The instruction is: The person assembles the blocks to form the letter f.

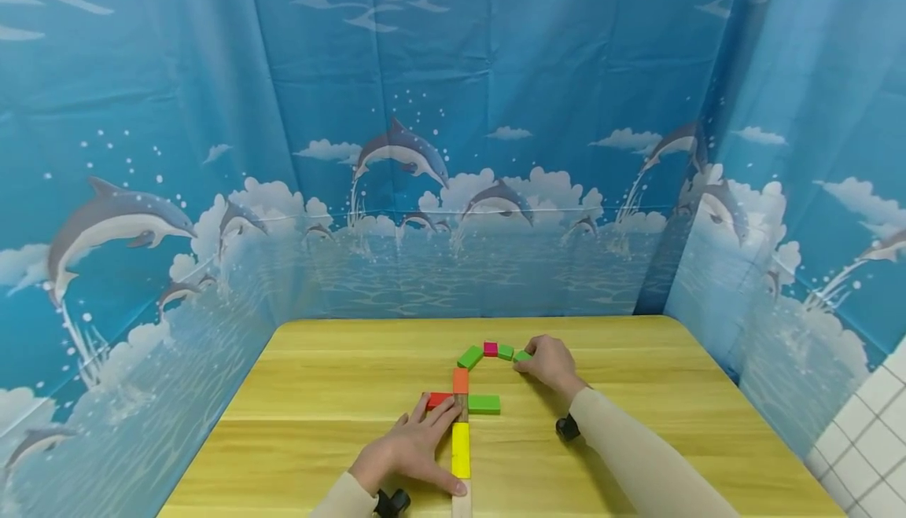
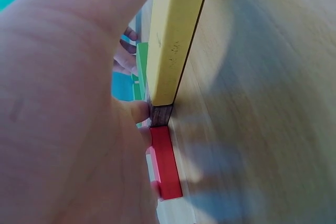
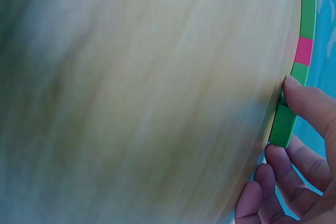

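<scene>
My right hand (image 1: 554, 362) pinches a small green block (image 3: 282, 124) between thumb and fingers at the end of a curved row. Beside it in that row are another small green block (image 1: 506, 352), a pink block (image 1: 491, 349) and a slanted green block (image 1: 470, 358). An orange block (image 1: 461, 380) links the curve to a straight line of brown (image 1: 463, 414), yellow (image 1: 461, 451) and pale wooden blocks (image 1: 462, 502). My left hand (image 1: 414, 453) spreads over this line, fingertips on the red block (image 2: 167, 163) and brown block, thumb on the pale one.
A longer green block (image 1: 484, 405) juts right from the brown block, opposite the red one. Everything lies on a wood-grain table (image 1: 340, 369). Behind and beside it hangs a blue dolphin-print curtain (image 1: 453, 266); white tiles (image 1: 859, 443) show at lower right.
</scene>
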{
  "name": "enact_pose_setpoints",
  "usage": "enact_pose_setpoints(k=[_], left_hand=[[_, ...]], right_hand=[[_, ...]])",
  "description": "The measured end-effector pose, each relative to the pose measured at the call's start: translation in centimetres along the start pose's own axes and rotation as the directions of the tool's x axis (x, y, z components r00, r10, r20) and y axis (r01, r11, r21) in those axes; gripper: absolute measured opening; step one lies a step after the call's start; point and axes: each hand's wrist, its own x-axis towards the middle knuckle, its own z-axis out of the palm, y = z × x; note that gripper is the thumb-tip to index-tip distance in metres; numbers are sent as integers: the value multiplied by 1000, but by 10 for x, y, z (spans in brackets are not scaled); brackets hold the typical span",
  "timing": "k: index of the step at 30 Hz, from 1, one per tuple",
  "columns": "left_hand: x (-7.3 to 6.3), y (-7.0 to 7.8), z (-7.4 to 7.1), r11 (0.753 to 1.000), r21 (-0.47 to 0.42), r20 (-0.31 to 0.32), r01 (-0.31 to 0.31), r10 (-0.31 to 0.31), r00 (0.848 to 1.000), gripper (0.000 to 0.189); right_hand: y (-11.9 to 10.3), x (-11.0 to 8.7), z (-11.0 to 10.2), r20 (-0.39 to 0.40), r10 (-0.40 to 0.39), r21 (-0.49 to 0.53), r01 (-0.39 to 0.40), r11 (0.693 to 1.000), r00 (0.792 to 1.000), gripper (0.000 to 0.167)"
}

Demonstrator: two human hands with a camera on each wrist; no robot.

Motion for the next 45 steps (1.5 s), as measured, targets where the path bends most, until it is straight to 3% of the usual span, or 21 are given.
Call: enact_pose_setpoints(k=[30, 37, 41, 45], left_hand=[[-4, -4, -2, 1000, -22, -16, -2, 1, 1000, 115], [-3, -3, 3, 998, -58, -10, -19, 19, 1000, 115], [-2, -4, 5, 994, -78, -70, -76, 71, 995, 110], [-2, -4, 1, 989, -51, -205, -140, 127, 971, 96]], right_hand=[[-10, 3, 8, -8, -13, -28, 13, 1000, 1000, 42], [-8, -6, 2, 16, -25, -21, 26, 999, 1000, 60], [-12, -17, -10, 13, -62, 10, 62, 998, 998, 64], [-19, -36, -25, 14, -120, 43, 119, 992, 993, 56]])
